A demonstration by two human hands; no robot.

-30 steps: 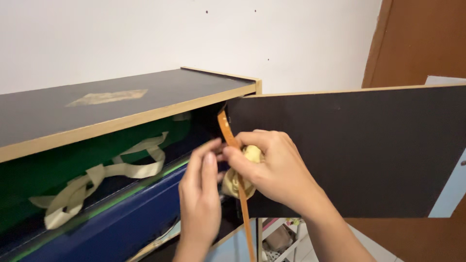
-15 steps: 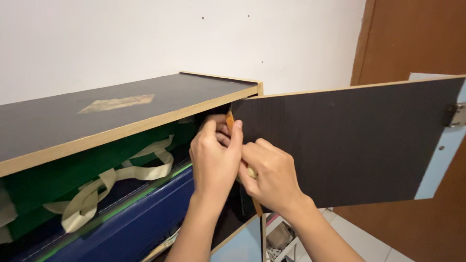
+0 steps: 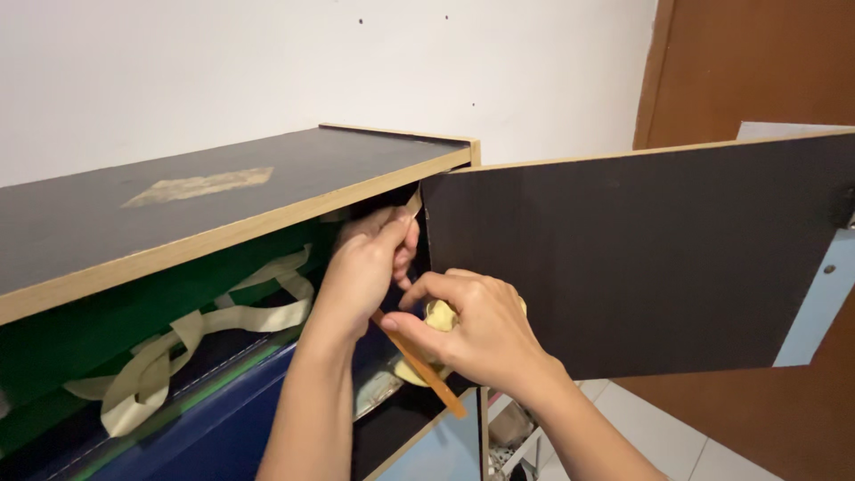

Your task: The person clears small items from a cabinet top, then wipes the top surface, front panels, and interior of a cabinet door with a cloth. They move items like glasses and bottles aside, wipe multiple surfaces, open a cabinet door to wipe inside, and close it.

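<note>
The left hand [image 3: 370,258] pinches the top of a thin orange-brown strip [image 3: 427,376] at the open dark cabinet door [image 3: 641,258]'s hinge edge. The right hand [image 3: 468,334] closes around a pale yellow roll [image 3: 438,313], mostly hidden beneath its fingers; the strip's upper stretch is hidden behind both hands.

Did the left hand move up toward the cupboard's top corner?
Yes. The left hand has moved up to the corner under the cupboard top, beside the open door. Earlier it sat lower, by the right hand.
</note>
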